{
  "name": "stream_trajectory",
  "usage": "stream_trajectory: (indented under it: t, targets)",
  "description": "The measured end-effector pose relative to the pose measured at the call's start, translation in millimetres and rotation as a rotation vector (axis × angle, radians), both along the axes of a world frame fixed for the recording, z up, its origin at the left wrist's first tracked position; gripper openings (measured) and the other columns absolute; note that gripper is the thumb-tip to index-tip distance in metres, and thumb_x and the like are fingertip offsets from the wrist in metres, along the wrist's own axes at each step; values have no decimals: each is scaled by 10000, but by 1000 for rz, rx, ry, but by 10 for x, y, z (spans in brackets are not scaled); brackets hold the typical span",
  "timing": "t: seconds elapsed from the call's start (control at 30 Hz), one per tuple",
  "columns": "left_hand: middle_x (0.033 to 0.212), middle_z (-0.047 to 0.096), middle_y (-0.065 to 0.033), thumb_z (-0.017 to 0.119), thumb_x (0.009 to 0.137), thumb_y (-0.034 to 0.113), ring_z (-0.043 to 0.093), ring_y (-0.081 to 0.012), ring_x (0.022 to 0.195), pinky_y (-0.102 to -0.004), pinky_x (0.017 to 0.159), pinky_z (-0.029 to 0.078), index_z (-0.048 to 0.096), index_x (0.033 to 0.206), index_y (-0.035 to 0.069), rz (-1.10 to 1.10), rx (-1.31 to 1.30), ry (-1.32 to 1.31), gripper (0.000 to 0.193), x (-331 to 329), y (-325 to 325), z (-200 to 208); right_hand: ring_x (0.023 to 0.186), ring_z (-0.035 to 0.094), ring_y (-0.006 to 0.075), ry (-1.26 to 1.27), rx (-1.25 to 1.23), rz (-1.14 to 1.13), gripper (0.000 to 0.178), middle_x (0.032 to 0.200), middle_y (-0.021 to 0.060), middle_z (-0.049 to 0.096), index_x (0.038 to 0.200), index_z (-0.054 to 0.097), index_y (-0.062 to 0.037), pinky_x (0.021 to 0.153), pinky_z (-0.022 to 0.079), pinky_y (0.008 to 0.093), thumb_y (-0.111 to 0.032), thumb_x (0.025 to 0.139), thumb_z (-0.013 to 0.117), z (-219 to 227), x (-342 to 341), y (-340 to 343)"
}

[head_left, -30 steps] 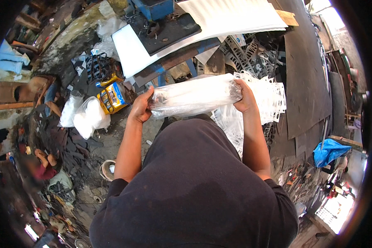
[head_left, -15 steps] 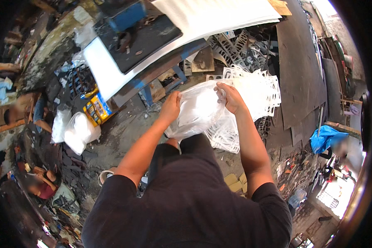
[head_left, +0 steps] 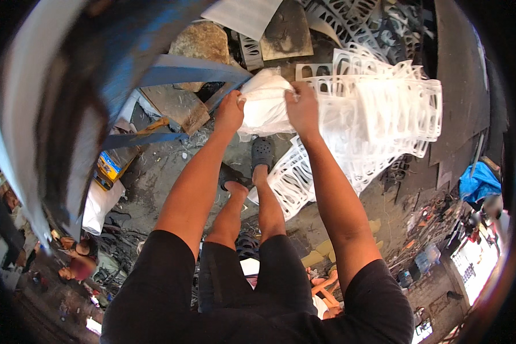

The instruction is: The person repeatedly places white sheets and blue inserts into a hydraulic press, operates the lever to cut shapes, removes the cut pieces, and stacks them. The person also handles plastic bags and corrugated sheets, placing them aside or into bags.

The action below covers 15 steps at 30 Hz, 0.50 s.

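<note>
Bench (head_left: pixel 123 63), dark, streaked with blue and blurred, takes up the far left of my feed, its blue supports slanting toward the white bundle (head_left: pixel 264 103), from which I place everything else. Well to the left of the bundle, and closer to the wearer's body, I make out a person (head_left: pixel 79 268) in a dark red top, small and indistinct. Also left of the bundle I see a white bag (head_left: pixel 102 209), with a yellow and blue package (head_left: pixel 109 166) just beyond it. A rough, pale block (head_left: pixel 200 46) lies past the bundle, on its left.

At the bundle's left edge I have the left hand (head_left: pixel 230 113), closed, fingers and thumb gripping the wrapping. The bundle itself hangs between both hands, over the floor, in wrinkled, see-through plastic; I cannot tell what is inside. Just on the wearer's side of it is a gray clog (head_left: pixel 262 152) with holes. The right hand (head_left: pixel 304 109) is closed on the bundle's right edge, gripping the plastic, its fingertips partly hidden from me.

To the right of the bundle, toward the wearer, lie flat yellowish pieces (head_left: pixel 325 248). Directly right of it spreads a heap of white cut-out sheets (head_left: pixel 384 112) with rows of oval openings. Farthest right of the bundle I see dark panels (head_left: pixel 456 86), then crumpled blue plastic (head_left: pixel 479 182).
</note>
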State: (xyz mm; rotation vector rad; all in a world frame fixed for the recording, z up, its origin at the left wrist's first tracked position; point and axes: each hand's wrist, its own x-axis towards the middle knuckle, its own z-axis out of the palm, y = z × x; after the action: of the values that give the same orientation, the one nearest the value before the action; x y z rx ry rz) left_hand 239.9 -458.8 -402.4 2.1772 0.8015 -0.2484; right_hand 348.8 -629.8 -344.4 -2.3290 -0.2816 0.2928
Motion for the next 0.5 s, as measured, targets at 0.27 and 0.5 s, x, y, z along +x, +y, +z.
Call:
stream_trajectory:
  t: [0.27,0.5]
  targets:
    - [1126,612,-197,550,973,239,598,-406,999,-477,835,480,544,1161,49,82,84,-102,267,168,83,-358,1100,603,453,678,-220,-115,892,1148,378,592,1386,300,150,981,474,422,-370,799,726,-1469,-415,150]
    - [1102,620,-204,575,963,240,612,-382,973,-441,843,473,544,1199,20,71,55,-38,324,212,144,-355,1085,587,481,470,7,-289,841,1218,344,550,1454,190,82,956,477,452,-166,821,686,-2027,-364,417]
